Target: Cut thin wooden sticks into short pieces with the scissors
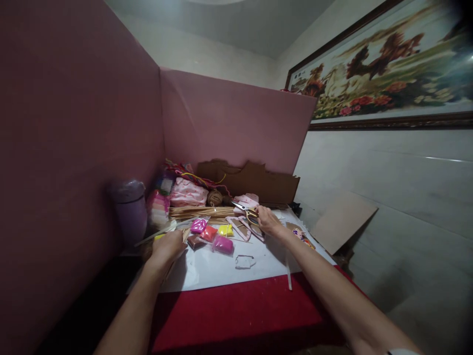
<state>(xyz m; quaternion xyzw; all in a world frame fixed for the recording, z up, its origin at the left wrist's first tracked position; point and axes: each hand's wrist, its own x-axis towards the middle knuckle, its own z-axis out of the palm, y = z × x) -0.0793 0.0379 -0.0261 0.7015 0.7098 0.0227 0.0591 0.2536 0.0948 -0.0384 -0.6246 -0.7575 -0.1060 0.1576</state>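
My right hand is closed on the gold-handled scissors, whose blades point up and to the left above the table. My left hand is curled round a bundle of thin wooden sticks at the left of the white sheet; its fingertips are mostly hidden. Between the hands lie several small clay packets, among them a magenta one, a red one, a yellow one and a brown one. Pink-edged cardboard triangles lie beneath the scissors.
More long sticks lie across the back, before a twine ball and pink patterned cloth. A lidded purple container stands left. Torn brown cardboard leans behind. A clear strip crosses the white sheet's front edge.
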